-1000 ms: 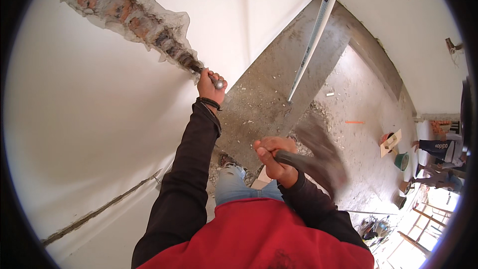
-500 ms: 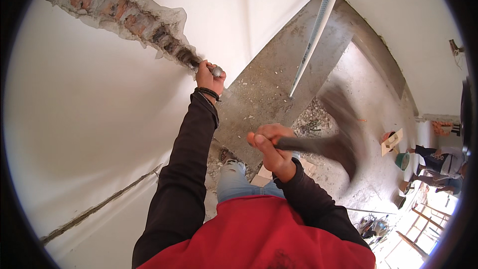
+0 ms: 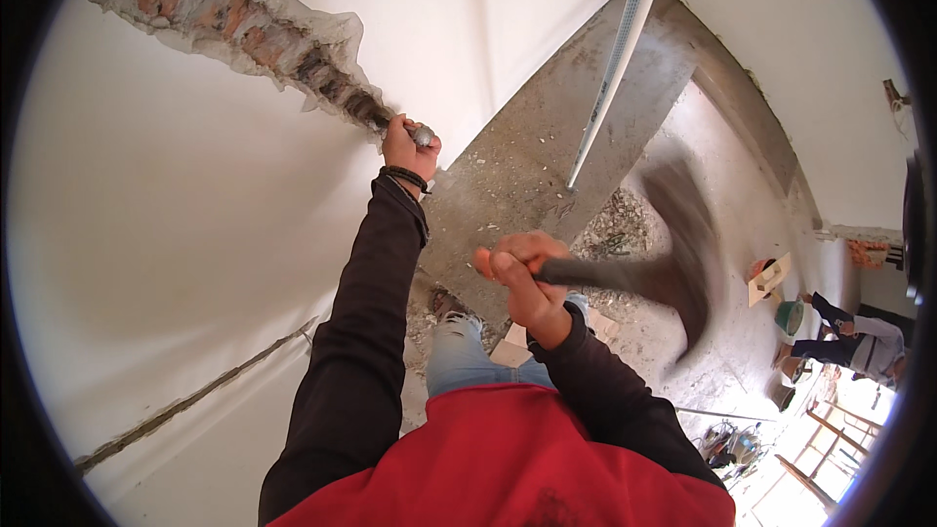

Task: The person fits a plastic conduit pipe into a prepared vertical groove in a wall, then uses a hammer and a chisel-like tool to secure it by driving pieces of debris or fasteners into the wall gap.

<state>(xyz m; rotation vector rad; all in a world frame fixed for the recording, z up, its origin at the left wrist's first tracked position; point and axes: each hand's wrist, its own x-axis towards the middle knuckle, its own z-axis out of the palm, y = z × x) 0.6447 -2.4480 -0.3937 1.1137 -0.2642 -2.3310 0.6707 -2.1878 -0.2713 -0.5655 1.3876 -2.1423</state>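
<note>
My left hand (image 3: 410, 151) is closed round a metal chisel (image 3: 422, 135) at the lower end of a rough chased channel (image 3: 244, 24) in the white wall, where broken plaster and reddish brick show. The chisel's rounded butt sticks out of the fist, and its tip is hidden in the channel. Below and to the right, my right hand (image 3: 525, 278) grips the dark handle of a hammer (image 3: 673, 268), whose head is smeared by motion to the right.
A pale pipe (image 3: 615, 68) stands right of the channel. Rubble (image 3: 620, 215) lies on the concrete floor around my feet. At the right are a co-worker (image 3: 869, 337), a green bucket (image 3: 789, 317), a board (image 3: 768, 280) and a tangled heap (image 3: 732, 444).
My right hand has moved up and slightly left, and the blurred hammer head has risen in the picture. My left hand stays on the chisel. The co-worker at the right has shifted.
</note>
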